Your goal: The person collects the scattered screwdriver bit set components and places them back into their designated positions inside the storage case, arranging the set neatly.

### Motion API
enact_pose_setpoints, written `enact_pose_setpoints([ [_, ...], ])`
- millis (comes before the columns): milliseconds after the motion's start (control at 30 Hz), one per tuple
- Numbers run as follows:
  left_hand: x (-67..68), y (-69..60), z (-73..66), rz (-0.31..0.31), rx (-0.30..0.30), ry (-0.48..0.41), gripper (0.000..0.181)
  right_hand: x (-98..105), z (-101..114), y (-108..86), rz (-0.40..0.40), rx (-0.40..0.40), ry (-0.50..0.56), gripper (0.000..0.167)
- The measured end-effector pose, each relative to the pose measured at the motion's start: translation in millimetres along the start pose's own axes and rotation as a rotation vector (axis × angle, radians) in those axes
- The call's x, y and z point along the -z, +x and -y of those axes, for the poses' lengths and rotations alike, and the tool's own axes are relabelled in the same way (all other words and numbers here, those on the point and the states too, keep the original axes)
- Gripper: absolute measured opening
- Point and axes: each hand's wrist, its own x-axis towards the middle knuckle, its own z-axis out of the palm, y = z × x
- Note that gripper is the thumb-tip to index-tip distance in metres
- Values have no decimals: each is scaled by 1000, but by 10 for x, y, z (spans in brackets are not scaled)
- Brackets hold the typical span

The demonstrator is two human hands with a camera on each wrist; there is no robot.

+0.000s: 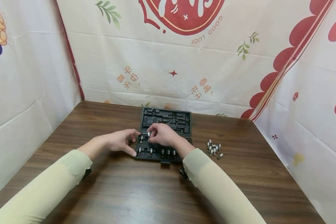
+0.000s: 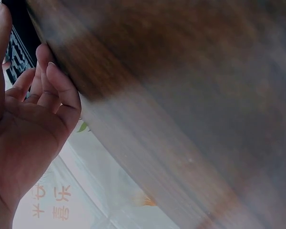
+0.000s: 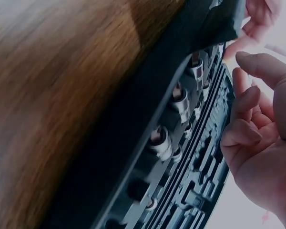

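Observation:
A black plastic tool case point(image 1: 151, 120) lies unfolded on the table, its moulded lid at the back. My right hand point(image 1: 163, 135) is over the left part of the case and pinches a small chrome socket bit point(image 1: 148, 134) between thumb and fingertips. Whether that bit touches its slot cannot be told. At the case's left edge is my left hand point(image 1: 120, 140), thumb at the front corner and fingers spread toward the hinge. Several socket bits point(image 1: 151, 151) sit in the front tray; the right wrist view shows their round chrome ends point(image 3: 162, 143). The right hand and forearm hide part of the tray.
Right of the case, a loose cluster of socket bits point(image 1: 213, 148) lies on the brown wood-grain table point(image 1: 134, 189), one bit point(image 1: 220, 156) slightly apart. A latch tab point(image 1: 165, 165) sticks out at the case front. Printed cloth point(image 1: 168, 62) hangs behind and at both sides.

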Motion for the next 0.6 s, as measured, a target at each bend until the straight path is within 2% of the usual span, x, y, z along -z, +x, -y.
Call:
enact_pose_setpoints([
  [267, -4, -17, -10, -3, -9, -12, 93, -88, 79, 82, 31, -39, -128, 36],
  [600, 18, -17, -32, 5, -35, -11, 93, -125, 110, 124, 24, -66, -155, 38],
])
